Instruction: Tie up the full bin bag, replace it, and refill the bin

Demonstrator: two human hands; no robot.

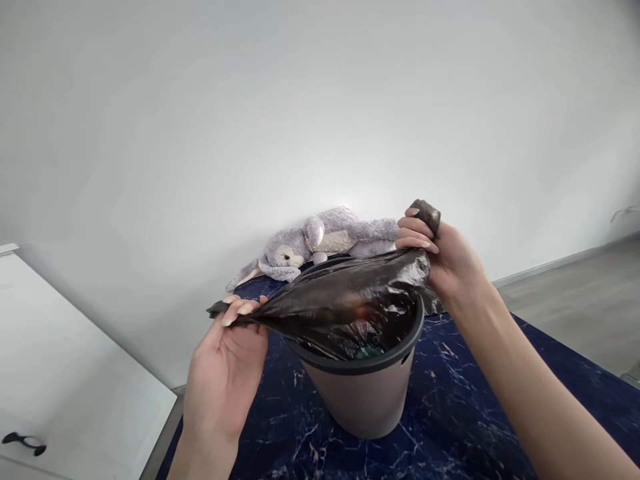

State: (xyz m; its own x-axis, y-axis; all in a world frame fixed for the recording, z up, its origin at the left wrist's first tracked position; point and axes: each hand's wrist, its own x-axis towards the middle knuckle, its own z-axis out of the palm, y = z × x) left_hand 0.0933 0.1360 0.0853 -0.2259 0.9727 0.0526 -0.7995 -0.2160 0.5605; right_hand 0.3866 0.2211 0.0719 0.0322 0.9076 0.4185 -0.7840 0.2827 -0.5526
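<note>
A black plastic garbage bag (330,300) is stretched between my two hands above a grey trash can (360,400) with a dark rim. My left hand (230,367) grips one end of the bag at the left of the can. On the right and higher up, my right hand (440,260) is closed around the other end, with a bunched piece sticking out above the fingers. The bag's lower part hangs inside the can. Something orange and something greenish show dimly through or in it, too unclear to name.
The can stands on a dark blue marbled table (465,413). Behind it, a grey plush bunny (320,240) lies on its side against the white wall (300,120). A white cabinet (75,373) with a black handle is at the left.
</note>
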